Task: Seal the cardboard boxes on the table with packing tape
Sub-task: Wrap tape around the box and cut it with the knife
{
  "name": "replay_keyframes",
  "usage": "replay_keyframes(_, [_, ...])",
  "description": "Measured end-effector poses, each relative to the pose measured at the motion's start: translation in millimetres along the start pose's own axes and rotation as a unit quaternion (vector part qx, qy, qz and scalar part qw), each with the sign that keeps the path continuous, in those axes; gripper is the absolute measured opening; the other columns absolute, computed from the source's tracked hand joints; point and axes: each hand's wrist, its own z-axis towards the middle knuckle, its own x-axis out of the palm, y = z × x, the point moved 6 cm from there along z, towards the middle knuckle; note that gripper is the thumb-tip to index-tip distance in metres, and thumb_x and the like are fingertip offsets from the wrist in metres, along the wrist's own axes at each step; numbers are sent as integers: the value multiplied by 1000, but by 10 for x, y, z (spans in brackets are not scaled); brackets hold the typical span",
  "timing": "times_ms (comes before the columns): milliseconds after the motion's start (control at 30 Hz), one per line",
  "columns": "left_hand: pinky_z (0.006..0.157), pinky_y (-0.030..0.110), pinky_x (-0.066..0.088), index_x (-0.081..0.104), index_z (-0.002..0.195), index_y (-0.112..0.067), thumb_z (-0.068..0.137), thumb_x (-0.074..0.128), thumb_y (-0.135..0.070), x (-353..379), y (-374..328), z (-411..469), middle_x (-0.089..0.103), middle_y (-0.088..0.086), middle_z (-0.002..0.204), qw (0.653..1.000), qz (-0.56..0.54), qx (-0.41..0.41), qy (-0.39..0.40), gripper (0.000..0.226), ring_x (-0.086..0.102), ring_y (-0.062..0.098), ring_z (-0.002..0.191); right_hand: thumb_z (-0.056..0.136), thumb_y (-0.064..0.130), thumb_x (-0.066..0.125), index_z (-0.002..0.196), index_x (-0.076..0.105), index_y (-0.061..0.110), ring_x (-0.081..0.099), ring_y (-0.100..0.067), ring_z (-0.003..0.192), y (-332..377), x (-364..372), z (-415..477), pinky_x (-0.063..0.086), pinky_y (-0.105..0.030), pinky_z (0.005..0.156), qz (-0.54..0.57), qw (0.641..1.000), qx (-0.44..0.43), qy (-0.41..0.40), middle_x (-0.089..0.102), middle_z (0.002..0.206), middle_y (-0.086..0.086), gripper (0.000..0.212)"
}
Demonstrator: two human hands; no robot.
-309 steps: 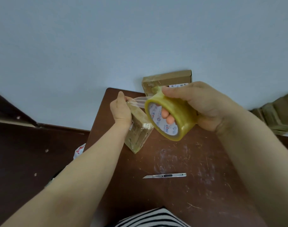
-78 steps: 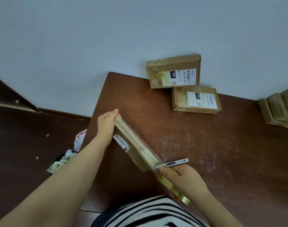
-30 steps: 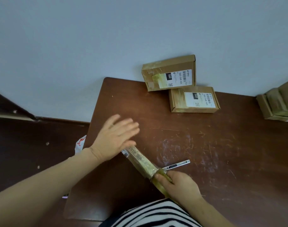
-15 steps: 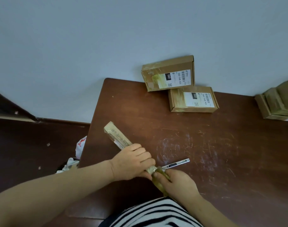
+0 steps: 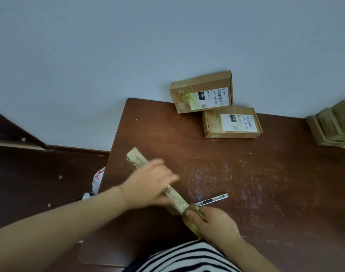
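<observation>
Here, a slim cardboard box (image 5: 137,159) stands on a narrow edge at the front-left of the brown table (image 5: 246,173). Its long axis runs diagonally, the far end aimed at the table's left rim and the near end at the person's striped top (image 5: 187,258).

The left hand (image 5: 150,183) lies over the box's middle, motion-blurred, fingers apparently stretched flat along the upper edge rather than clasped. The right hand (image 5: 212,220) pinches a yellowish strip of tape (image 5: 194,228) at the near end, and the strip trails down toward the body.

The box looks light and stiff, but glossy with tape and likely slippery. Balanced on edge, it would probably tip easily. The surest hold seems to be across the two broad faces at mid-length, or at an end corner.

A silver utility knife (image 5: 212,199) rests on the table just beyond the right hand. Two labelled boxes (image 5: 202,92) (image 5: 232,122) sit at the far edge against the pale wall, one leaning above the other. More cartons (image 5: 334,124) are stacked at the right margin.
</observation>
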Motion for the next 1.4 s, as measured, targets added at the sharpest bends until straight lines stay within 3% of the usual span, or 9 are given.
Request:
replay_keyframes(200, [72,33,54,66,72,-12,95,12,-60,-40,584,-272,62,3,72,996,-2,-91,-1,76,63,23,67,91,66,36,70,50,29,51,-11,71,34,-15,37,35,-23,53,-15,1000,-3,14,47,65,9,45])
replay_keyframes(300, [93,39,42,70,82,-11,97,13,-58,-52,593,-290,68,5,84,994,14,-104,0,76,68,25,82,91,66,37,60,38,29,49,-10,67,35,-24,46,31,-21,49,-11,1000,3,9,45,62,9,48])
replay_keyframes(433, [108,46,28,61,127,-14,91,15,-69,12,289,-216,63,4,126,996,45,-63,46,80,58,20,120,91,65,38,60,37,28,46,-5,60,22,-17,51,29,-21,47,-9,1000,-3,8,45,61,8,48])
replay_keyframes(567, [94,35,45,71,96,-21,87,37,-67,50,-58,-111,68,-3,93,999,-10,-31,41,58,66,17,87,92,64,38,62,39,29,48,-9,64,40,37,61,29,-21,48,-8,1000,4,29,46,62,9,46])
replay_keyframes(700, [105,38,38,68,107,-21,86,30,-74,114,-309,-18,66,-4,102,999,-26,-26,40,69,62,15,98,93,61,39,69,44,26,53,-13,70,16,41,86,36,-26,54,13,999,11,31,52,68,8,43])
replay_keyframes(900, [81,29,47,68,80,-25,87,40,-68,39,-436,105,61,-8,75,998,-52,-31,21,52,59,14,70,93,56,46,66,48,23,49,-7,57,23,46,108,35,-24,52,65,997,15,49,51,60,7,43])
replay_keyframes(1067, [84,29,41,66,79,-21,87,45,-51,-212,-277,206,62,-7,78,984,-144,-102,-6,38,58,14,75,91,24,63,75,59,10,59,-10,45,194,-336,-96,43,-19,44,348,926,-20,141,62,53,2,22])
replay_keyframes(1267, [83,30,35,57,77,-23,89,38,-40,-490,188,232,59,-8,81,885,-350,-294,-92,28,52,11,80,83,27,66,90,64,3,63,-16,52,725,-1139,-348,46,-19,49,383,900,-174,116,68,61,-7,25])
replay_keyframes(1400, [70,15,38,58,64,-31,82,46,-33,-505,441,248,56,-16,68,742,-533,-383,-136,22,49,1,70,85,32,63,86,66,5,62,-15,51,1125,-1553,-299,45,-19,47,359,901,-221,107,68,62,-11,27])
